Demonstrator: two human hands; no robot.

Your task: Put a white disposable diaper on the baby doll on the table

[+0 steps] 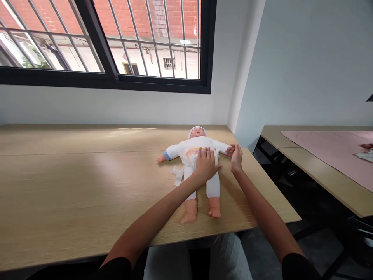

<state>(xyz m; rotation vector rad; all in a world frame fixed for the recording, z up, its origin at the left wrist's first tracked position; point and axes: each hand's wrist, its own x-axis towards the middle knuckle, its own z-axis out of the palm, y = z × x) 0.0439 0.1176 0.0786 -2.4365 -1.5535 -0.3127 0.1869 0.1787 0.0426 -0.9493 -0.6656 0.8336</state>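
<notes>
A baby doll lies on its back on the wooden table, in a white outfit and a printed white cap, arms spread and feet bare. Across its belly rests my left hand, fingers stretched out flat over a white frilly diaper-like cloth. One loose white strip of it sticks out beside the doll's hip. My right hand is at the end of the doll's arm on the right, its fingers curled around the doll's hand, which is mostly hidden.
The wooden table runs along the wall below a barred window. To the right, past a gap, stands a second table with a pink cloth on it. A reddish object lies at the right edge of view.
</notes>
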